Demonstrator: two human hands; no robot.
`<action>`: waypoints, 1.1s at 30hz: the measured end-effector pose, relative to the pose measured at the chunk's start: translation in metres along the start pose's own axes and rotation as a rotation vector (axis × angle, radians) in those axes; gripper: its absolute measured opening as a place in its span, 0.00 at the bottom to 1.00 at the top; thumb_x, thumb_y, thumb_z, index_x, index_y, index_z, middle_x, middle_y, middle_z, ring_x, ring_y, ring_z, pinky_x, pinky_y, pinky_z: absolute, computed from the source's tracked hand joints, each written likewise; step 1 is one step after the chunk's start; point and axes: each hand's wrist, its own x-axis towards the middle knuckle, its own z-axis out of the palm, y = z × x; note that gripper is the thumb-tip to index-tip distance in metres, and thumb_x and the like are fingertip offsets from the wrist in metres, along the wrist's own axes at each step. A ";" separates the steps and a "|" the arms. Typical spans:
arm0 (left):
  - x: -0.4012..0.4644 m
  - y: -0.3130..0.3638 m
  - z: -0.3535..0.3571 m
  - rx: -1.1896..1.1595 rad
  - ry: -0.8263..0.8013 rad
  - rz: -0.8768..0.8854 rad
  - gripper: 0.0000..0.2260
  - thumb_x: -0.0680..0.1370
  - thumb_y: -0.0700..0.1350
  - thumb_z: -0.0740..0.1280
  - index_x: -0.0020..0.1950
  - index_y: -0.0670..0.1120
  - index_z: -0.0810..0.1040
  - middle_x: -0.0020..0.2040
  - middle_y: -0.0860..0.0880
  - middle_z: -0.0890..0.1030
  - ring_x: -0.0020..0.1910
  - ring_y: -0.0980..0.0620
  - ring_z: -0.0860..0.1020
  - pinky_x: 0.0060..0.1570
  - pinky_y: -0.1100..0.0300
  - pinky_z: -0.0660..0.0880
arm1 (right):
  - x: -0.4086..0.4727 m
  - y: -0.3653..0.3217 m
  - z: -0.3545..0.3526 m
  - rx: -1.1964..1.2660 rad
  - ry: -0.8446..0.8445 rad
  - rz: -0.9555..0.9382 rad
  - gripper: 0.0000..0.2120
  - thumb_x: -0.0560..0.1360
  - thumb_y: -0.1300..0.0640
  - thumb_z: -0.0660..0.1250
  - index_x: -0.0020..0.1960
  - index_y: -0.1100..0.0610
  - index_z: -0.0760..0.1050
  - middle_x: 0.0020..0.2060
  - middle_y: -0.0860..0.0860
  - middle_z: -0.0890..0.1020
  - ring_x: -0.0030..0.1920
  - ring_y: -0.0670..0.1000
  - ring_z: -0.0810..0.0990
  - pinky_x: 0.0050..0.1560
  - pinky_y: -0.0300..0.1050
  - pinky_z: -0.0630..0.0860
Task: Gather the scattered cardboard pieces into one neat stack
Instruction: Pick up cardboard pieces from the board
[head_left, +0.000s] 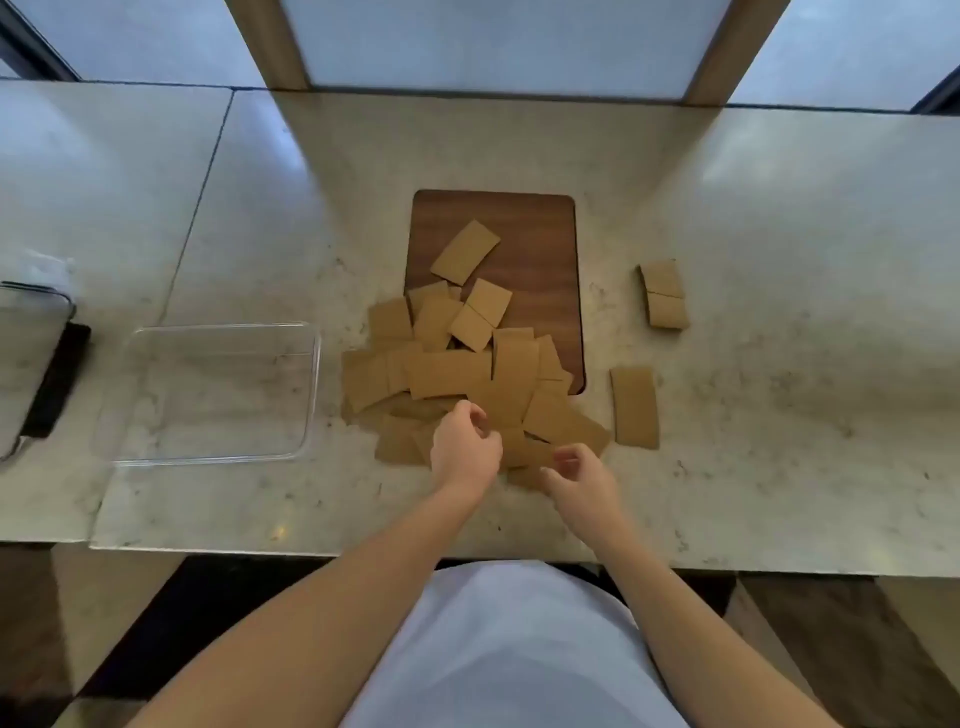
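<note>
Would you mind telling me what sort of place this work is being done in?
Probably a kitchen or dining counter indoors: a marble-look countertop set against frosted window panels, with a wooden board and a clear plastic container on it.

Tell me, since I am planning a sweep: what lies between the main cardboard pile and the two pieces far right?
In the head view, between the pile and the far pair lies the wooden board's right part, then bare counter.
</note>
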 end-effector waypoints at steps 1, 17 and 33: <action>-0.002 0.004 0.005 -0.008 0.010 -0.050 0.14 0.79 0.44 0.72 0.63 0.46 0.75 0.55 0.47 0.81 0.53 0.46 0.80 0.48 0.55 0.75 | 0.001 0.000 -0.003 -0.013 0.004 -0.025 0.14 0.78 0.53 0.70 0.63 0.53 0.75 0.50 0.45 0.79 0.52 0.48 0.80 0.51 0.47 0.79; -0.009 0.019 0.045 0.360 0.200 -0.151 0.33 0.70 0.55 0.79 0.66 0.44 0.68 0.69 0.42 0.73 0.68 0.40 0.70 0.66 0.46 0.68 | 0.031 0.003 -0.029 -0.003 -0.059 -0.106 0.13 0.78 0.53 0.68 0.61 0.51 0.73 0.55 0.47 0.79 0.51 0.46 0.76 0.40 0.34 0.68; -0.030 -0.005 -0.036 -0.764 -0.233 -0.247 0.32 0.75 0.51 0.77 0.73 0.43 0.69 0.65 0.37 0.80 0.58 0.42 0.83 0.55 0.50 0.81 | 0.009 -0.050 -0.030 0.796 -0.326 0.301 0.03 0.81 0.61 0.66 0.51 0.60 0.73 0.38 0.54 0.86 0.36 0.51 0.87 0.25 0.40 0.77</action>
